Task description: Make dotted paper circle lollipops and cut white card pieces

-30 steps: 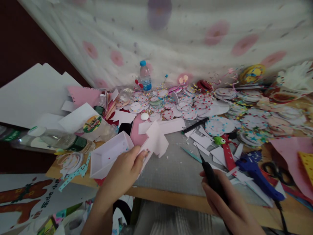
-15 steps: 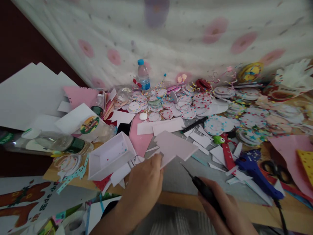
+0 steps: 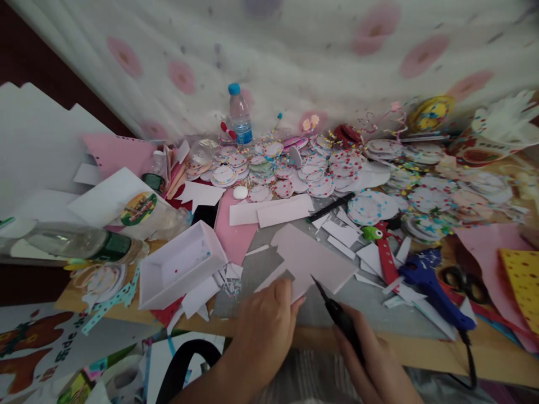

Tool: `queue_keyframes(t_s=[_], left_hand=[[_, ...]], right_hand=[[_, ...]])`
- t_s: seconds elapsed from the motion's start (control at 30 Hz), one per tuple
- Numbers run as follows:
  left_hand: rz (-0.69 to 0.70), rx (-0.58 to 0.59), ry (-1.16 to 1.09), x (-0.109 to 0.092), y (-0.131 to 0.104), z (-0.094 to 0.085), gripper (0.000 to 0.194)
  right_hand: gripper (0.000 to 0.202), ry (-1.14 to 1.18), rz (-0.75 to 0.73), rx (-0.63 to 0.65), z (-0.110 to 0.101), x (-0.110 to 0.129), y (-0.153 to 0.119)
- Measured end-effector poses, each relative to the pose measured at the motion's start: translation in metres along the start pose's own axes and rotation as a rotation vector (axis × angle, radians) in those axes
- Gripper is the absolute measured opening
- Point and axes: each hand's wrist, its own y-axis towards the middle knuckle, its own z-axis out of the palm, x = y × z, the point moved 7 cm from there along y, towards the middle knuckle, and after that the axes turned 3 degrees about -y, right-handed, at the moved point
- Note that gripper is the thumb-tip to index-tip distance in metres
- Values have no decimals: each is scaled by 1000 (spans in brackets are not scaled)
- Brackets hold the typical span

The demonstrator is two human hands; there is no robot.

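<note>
Card: the white card (image 3: 315, 258) is now lying roughly flat on the grey mat (image 3: 374, 308); a second ago it was tilting up beside the open white box (image 3: 189, 283).
Left hand: the left hand (image 3: 265, 328) is gripping the card's near edge, fingers curling in, thumb lying along the corner.
Right hand: the right hand (image 3: 364, 348) is closing around the dark handle of a pointed knife (image 3: 341, 317).
Knife tip: it was hovering clear of the card's near edge half a second ago; now it is overlapping the card in view. Contact: cannot tell.
Meaning: card and blade are coming together, so the work seems to be shifting from positioning to cutting.
Box: sitting left of the left hand, apart from it, offcuts (image 3: 231, 276) lying alongside.
</note>
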Motion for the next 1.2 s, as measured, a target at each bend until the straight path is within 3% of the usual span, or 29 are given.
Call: queue_keyframes(t_s=[0.13,0.27,0.4,0.7,1.0,1.2], left_hand=[[125,-23,-107,-1,-10,-32,21],[77,48,-99,5,-7,-59,30],[31,83,0,3,6,-73,33],[-6,104,109,-10,12,-80,25],[-22,130,175,-11,9,-77,23],[-24,149,210,-12,10,-77,23]], right_hand=[[23,59,19,34,-23,27,6],[28,47,-58,49,-43,56,21],[29,-9,-17,83,-48,61,38],[19,-155,-154,27,-59,75,54],[13,-60,-49,122,-51,67,54],[7,-157,-59,93,-48,63,52]])
